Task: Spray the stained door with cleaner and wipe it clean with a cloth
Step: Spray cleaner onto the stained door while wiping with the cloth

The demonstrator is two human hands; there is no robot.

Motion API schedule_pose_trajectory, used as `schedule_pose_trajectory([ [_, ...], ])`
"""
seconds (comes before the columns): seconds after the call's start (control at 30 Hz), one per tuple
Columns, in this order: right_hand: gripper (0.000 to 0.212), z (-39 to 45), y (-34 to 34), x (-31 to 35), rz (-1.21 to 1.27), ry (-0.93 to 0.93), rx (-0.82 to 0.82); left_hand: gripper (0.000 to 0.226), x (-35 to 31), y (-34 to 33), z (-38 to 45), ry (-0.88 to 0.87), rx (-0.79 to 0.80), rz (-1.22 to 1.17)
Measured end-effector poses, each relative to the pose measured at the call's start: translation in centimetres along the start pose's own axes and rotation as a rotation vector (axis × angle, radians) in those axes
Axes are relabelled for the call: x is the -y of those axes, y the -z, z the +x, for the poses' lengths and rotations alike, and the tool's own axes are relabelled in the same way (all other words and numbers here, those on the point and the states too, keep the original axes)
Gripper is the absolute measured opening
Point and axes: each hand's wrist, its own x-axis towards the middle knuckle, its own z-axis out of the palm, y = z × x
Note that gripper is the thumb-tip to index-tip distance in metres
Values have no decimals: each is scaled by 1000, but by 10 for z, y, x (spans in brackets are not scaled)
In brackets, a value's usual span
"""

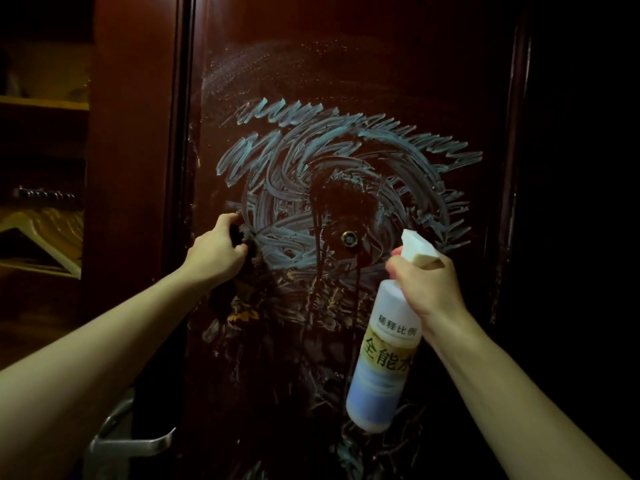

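Door [398, 81] of dark red-brown glossy wood stands upright straight ahead of the person, filling the middle of the view, its long axis vertical. Pale blue chalky scribbles [346, 161] swirl across its middle panel around a small brass peephole [349, 239], and dark wet runs trickle down from a cleared patch just above the peephole. A fine mist of droplets shows near the top of the panel.

Left hand [216, 249] is clenched round a dark crumpled cloth [239, 271] and presses it against the door at the left edge of the scribbles; the cloth hangs down below the fist. Right hand [427, 284] grips the neck of a white plastic spray bottle with a printed blue and yellow label [386, 355], its white nozzle aimed up and left at the marks, held just off the door's surface below and right of the peephole.

The cloth hand is the nearer, already touching, so the wipe likely runs rightward from it across the blue marks. A silver lever handle [138, 445] sits at the door's lower left edge.
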Motion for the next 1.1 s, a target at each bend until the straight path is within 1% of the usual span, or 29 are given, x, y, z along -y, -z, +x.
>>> schedule_pose_trajectory([
  [0.17,3,-2,18,-12,-42,-40,-53,56,1,-2,0,30,-1,5],
  [0.3,6,-11,21,-20,-54,-34,-30,43,1,-1,-3,-4,22,21],
  [0.4,3,-22,15,-25,-80,-43,8,36,1,0,-7,-22,27,26],
  [0.5,8,-31,5,-29,-92,-60,34,36,3,1,-10,-10,20,14],
  [0.63,4,-42,-11,-27,-49,-68,93,35,6,4,-14,-4,28,5],
  [0.67,6,-46,-16,-26,-55,-58,114,35,6,5,-15,-5,30,4],
  [0.77,4,-56,-29,-23,-114,-9,178,36,7,7,-19,0,33,5],
  [0.83,7,-64,-38,-22,-133,5,210,36,8,9,-22,-1,35,7],
  [0.9,9,-71,-47,-22,-121,0,229,36,11,11,-25,2,39,8],
  [1.0,6,-83,-60,-21,-84,-36,268,38,15,13,-31,13,52,5],
  [1.1,6,-94,-71,-22,-119,-25,315,39,19,13,-38,23,54,13],
])
